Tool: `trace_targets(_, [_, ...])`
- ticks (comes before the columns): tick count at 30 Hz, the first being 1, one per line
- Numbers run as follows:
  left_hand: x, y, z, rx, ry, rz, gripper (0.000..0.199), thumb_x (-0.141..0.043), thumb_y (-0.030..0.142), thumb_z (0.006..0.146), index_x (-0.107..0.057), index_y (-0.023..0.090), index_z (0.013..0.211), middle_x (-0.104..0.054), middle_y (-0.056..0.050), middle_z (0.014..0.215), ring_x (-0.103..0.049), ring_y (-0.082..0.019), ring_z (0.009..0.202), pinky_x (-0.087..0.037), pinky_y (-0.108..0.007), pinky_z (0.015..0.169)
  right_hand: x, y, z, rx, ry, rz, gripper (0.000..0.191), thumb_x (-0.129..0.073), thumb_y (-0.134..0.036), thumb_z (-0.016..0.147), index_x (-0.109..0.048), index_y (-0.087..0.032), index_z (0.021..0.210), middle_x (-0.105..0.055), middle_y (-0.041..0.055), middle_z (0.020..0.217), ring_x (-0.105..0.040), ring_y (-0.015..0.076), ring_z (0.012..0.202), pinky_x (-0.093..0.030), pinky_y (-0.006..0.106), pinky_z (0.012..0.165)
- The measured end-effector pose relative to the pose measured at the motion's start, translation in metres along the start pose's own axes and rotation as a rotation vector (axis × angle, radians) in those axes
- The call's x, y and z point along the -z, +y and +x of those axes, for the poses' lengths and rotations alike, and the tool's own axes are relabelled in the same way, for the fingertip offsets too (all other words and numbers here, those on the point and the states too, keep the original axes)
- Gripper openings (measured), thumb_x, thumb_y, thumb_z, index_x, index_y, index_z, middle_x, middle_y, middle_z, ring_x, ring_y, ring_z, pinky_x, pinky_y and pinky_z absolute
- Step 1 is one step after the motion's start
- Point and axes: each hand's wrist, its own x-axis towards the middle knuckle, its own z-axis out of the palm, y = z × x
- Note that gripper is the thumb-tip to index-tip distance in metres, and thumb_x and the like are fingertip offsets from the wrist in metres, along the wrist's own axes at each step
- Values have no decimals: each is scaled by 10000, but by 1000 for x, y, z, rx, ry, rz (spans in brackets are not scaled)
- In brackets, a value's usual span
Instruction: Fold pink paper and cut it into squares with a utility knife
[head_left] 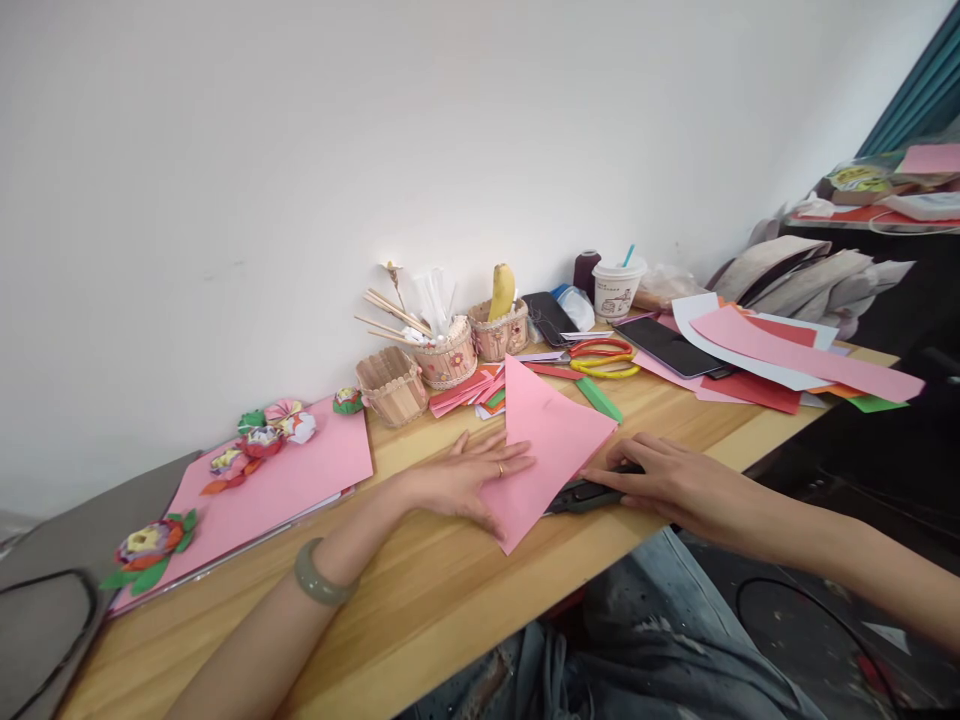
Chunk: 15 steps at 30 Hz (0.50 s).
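Observation:
A pink sheet folded to a triangle [555, 425] lies on the wooden table. My left hand [469, 480] rests flat on its left part, fingers spread. At the sheet's lower right edge, my right hand [660, 478] has its fingers wrapped round a dark cutter [581, 498], whose front end is partly hidden by the paper. The cutter's blade cannot be made out. Behind the sheet are narrow red and pink paper strips [469, 390] and a green strip [600, 398].
Woven baskets [391, 388], scissors [604, 367], a lidded cup [616, 290] and a dark tablet [667, 346] stand or lie behind the hands. Coloured paper sheets [810, 360] are piled at right. Paper flowers [262, 440] sit on a pink sheet [240, 515] at left.

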Motion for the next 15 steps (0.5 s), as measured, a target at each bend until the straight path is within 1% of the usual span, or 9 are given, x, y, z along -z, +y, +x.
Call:
trace_targets(2, [0, 0, 0, 1, 1, 11, 938, -580, 699, 764, -92, 360, 1490, -86, -15, 1577, 0, -316, 1445, 59, -639, 1083, 1, -4, 1, 5, -39, 9, 531, -374, -163, 931, -397, -375, 1417, -578, 100, 1151, -546, 237, 1038, -490, 399, 815])
trace_targets(5, [0, 0, -1, -5, -10, 14, 920, -569, 683, 787, -66, 367, 1489, -63, -8, 1578, -3, -317, 1446, 54, -666, 1067, 3, -8, 3, 0, -91, 16, 537, -352, -156, 937, -376, -362, 1432, -564, 108, 1184, -532, 248, 1068, -486, 420, 825])
trace_targets(8, [1, -1, -2, -10, -23, 10, 780, -495, 618, 876, -61, 390, 1482, -51, 11, 1579, 5, -302, 1448, 35, -685, 1058, 3, -12, 5, -2, -115, 18, 536, -339, -150, 938, -379, -347, 1435, -552, 117, 1218, -518, 258, 1103, -477, 432, 849])
trace_targets(11, [4, -1, -3, -14, -37, 8, 623, -413, 525, 954, -102, 395, 1478, -62, 25, 1579, 9, -282, 1450, 25, -679, 1063, 2, -14, 7, 6, -125, 19, 539, -327, -145, 937, -378, -340, 1436, -532, 122, 1262, -500, 263, 1143, -471, 431, 866])
trace_targets(15, [9, 2, -3, -12, -46, 10, 594, -428, 460, 969, -155, 346, 1484, -84, -5, 1580, -2, -281, 1451, 57, -658, 1069, -1, -19, 10, 15, -128, 13, 528, -347, -161, 934, -389, -332, 1432, -559, 124, 1198, -525, 256, 1096, -486, 407, 833])
